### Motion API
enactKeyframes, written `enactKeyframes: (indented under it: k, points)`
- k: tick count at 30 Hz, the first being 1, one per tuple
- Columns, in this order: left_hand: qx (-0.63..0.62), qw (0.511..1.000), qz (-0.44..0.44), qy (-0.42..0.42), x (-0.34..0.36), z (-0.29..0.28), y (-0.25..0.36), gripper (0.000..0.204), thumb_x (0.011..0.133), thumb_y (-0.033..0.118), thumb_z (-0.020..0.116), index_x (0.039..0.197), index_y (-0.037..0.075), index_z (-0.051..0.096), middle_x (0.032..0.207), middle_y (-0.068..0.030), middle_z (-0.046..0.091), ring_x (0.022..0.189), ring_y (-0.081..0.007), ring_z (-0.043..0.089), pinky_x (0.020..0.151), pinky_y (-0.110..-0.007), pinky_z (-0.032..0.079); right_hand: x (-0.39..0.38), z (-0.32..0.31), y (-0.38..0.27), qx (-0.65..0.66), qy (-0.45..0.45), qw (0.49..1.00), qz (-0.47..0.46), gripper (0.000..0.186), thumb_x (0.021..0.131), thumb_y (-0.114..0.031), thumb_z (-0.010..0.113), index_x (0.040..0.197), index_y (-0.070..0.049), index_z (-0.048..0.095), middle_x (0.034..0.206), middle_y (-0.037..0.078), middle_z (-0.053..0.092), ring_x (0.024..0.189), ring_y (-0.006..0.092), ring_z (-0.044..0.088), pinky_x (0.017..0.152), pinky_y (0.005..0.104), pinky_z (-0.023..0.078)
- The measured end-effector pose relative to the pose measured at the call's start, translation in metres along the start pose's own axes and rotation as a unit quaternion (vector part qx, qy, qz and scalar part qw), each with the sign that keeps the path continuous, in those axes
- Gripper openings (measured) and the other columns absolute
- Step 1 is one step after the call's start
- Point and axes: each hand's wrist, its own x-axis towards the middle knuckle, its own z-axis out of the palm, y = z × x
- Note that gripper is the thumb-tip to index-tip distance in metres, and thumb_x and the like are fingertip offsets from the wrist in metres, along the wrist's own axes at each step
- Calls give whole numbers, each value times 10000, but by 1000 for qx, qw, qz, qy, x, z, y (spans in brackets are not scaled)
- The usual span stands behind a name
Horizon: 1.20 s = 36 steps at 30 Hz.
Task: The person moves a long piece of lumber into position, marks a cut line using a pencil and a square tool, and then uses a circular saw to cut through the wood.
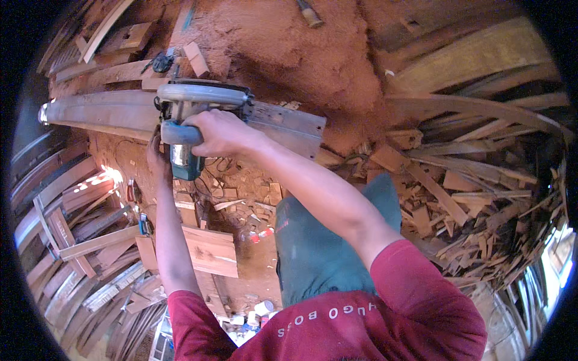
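Observation:
A circular saw (185, 161) with a grey guard and a teal motor housing rests on a long wooden plank (111, 111). My right hand (220, 133) is closed around the saw's rear handle. Just left of the motor, my left hand (158, 155) reaches up to the plank's near edge beside the saw. Its fingers are in shadow and partly hidden, so whether they grip the plank or the saw is unclear. The blade is hidden by the guard. To the right of the saw, the plank's end (301, 129) sticks out.
Reddish sawdust (313, 66) covers the ground beyond the plank. Offcuts (463, 186) are heaped at the right, and stacked boards (78, 234) lie at the left. A flat board (211, 251) lies below the saw, among wood chips and a looping cord (211, 180).

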Motion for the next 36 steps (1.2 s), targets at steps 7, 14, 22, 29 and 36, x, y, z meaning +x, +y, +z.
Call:
enactKeyframes:
  k: [7, 14, 22, 29, 36]
  points:
    - [-89, 993, -77, 31, -89, 76, 52, 228, 853, 49, 672, 1066, -33, 683, 961, -150, 716, 855, -247, 689, 801, -332, 538, -121, -40, -38, -100, 33, 988, 110, 534, 710, -257, 768, 1223, -196, 637, 930, 142, 710, 855, 351, 679, 736, 480, 535]
    - [-80, 986, -142, -22, -181, 165, 203, 196, 925, 159, 689, 1002, -20, 706, 975, -125, 704, 896, -180, 644, 817, -322, 511, -271, -98, -45, -158, 97, 971, 152, 525, 697, -279, 785, 1203, -209, 663, 911, 65, 727, 819, 268, 703, 725, 423, 548]
    - [-303, 866, -395, 54, -226, 223, 213, 179, 939, 127, 680, 1047, 18, 589, 930, -33, 654, 824, -93, 601, 743, -233, 497, -336, -116, -5, -145, 94, 975, 137, 573, 638, -257, 783, 1196, -190, 670, 882, 56, 717, 758, 245, 698, 650, 379, 543]
    - [-278, 871, -406, 15, -204, 218, 230, 240, 946, 192, 682, 1082, 4, 620, 862, -11, 609, 709, -73, 534, 606, -221, 451, -328, -127, 4, -122, 62, 984, 118, 638, 561, -194, 783, 1189, -182, 676, 866, 62, 719, 718, 267, 694, 633, 377, 558]
    - [-208, 899, -379, -63, -195, 216, 230, 247, 971, 242, 652, 873, 15, 636, 729, 3, 598, 613, -59, 496, 532, -219, 386, -328, -138, 16, -116, 17, 989, 92, 830, 639, -265, 780, 1421, -281, 503, 799, 50, 672, 639, 253, 675, 566, 385, 567]
